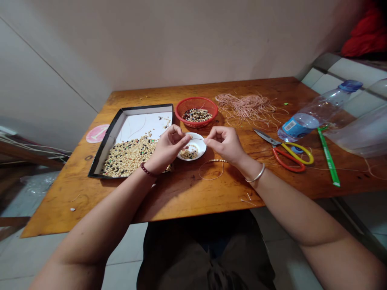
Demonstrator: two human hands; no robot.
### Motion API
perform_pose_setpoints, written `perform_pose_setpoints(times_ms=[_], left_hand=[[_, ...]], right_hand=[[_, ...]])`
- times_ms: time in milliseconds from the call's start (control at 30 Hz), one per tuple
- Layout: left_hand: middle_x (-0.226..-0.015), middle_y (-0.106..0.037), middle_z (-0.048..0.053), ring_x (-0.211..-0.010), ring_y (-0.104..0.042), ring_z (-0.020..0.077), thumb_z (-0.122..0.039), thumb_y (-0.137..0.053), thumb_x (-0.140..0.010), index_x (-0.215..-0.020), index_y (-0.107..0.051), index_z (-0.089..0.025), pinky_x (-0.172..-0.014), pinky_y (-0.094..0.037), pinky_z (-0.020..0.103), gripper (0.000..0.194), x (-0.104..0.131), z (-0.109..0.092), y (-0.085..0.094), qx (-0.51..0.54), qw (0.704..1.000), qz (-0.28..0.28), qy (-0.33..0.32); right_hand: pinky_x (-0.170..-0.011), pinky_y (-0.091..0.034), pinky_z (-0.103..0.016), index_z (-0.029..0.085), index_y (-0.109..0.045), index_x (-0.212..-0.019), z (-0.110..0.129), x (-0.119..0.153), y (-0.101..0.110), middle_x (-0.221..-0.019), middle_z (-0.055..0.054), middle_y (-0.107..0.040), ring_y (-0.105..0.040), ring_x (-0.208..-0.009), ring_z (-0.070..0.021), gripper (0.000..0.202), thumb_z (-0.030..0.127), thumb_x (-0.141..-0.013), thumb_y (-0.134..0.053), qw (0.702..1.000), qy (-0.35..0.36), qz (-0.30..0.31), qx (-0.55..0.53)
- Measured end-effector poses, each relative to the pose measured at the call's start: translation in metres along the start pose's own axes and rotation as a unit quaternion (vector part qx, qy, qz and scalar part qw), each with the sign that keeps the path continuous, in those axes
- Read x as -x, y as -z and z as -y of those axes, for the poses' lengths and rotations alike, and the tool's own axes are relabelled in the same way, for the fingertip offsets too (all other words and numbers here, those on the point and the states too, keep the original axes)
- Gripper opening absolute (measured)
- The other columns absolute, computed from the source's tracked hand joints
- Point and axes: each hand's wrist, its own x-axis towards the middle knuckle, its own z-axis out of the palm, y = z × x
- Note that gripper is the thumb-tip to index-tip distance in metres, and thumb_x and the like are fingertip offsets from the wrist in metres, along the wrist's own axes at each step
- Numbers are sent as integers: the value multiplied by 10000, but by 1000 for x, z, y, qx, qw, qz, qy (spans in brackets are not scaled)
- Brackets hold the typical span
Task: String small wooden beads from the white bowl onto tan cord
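Note:
Both my hands meet over a small white dish [200, 150] that holds loose beads [190, 152]. My left hand [171, 147] is pinched, with what looks like a pale bead at the fingertips. Pinched as well, my right hand [224, 144] grips a thin cord [198, 139] that stretches across to the left fingertips. Below the right hand, a looped cord with a short row of pale strung beads [217, 160] lies on the wood. To the left, a black-edged tray [105, 151] is spread with many beads [130, 155], mostly cream with some dark and green ones.
Behind the dish stands a red basket [196, 102] of mixed beads. A tangle of pink cord [246, 108], scissors [282, 152], a plastic bottle [305, 119] and a green strip [328, 159] lie on the right. A pink round sticker [96, 133] is at the table's left.

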Motion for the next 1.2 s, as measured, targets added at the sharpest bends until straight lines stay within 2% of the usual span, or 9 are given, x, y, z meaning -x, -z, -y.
perform_pose_setpoints(times_ms=[133,300,500,600,700,833,1000,1200], left_hand=[[-726,-615,-14,-600,-581,68,-389,-808,-691,-799,-443,-193,-541,-495,166,428,1,-1,-1,-1,1000,15,0],[-712,-649,6,-566,-586,78,-405,-808,-686,-792,-475,-187,-494,-459,171,412,4,-3,-4,-49,999,15,0],[-643,-583,-7,-523,-533,73,-506,-752,-718,-777,-574,-168,-463,-456,176,386,0,7,1,-107,992,-55,-32],[-584,-556,-1,-448,-472,69,-558,-658,-790,-721,-605,-162,-393,-389,184,406,-3,13,5,-157,984,-81,-28],[-551,-539,1,-430,-443,66,-585,-607,-819,-656,-597,-163,-375,-339,187,453,-4,16,7,-170,981,-85,-38],[-527,-540,-5,-413,-426,60,-612,-616,-798,-646,-591,-165,-374,-324,182,472,-3,13,6,-137,986,-92,-30],[-799,-713,76,-662,-625,115,-564,-703,-745,-801,-686,-164,-476,-451,166,404,-1,6,3,-78,991,-106,19],[-920,-730,72,-743,-657,103,-512,-754,-717,-926,-694,-195,-527,-478,143,384,-4,6,6,24,994,-91,51]], right_hand=[[-544,-387,-237,153,-611,-609,-2,1,-2,-613,-5,-608,-496,-570,-100,199,299,-659,-737,998,-14,55,20],[-589,-425,-248,139,-670,-688,-5,1,-2,-677,-27,-653,-540,-610,-111,243,362,-678,-766,994,-26,101,33],[-595,-437,-239,144,-614,-646,-4,-4,2,-636,-8,-616,-526,-592,-92,382,489,-655,-779,994,-66,75,-48],[-600,-446,-232,147,-607,-664,-1,-6,4,-635,-2,-609,-523,-588,-82,399,502,-647,-788,992,-81,63,-74],[-595,-453,-234,152,-605,-670,-1,-6,5,-633,0,-610,-521,-586,-84,406,515,-646,-785,992,-86,62,-71],[-630,-476,-256,155,-627,-682,-5,-6,4,-648,-15,-630,-553,-616,-101,401,526,-650,-777,995,-60,71,-48],[-631,-486,-277,160,-627,-662,-9,-7,2,-658,-32,-648,-568,-617,-119,419,552,-636,-771,997,-37,62,-20],[-599,-471,-262,155,-625,-659,-5,-5,0,-650,-25,-638,-550,-593,-109,365,481,-632,-786,997,-36,67,-21]])
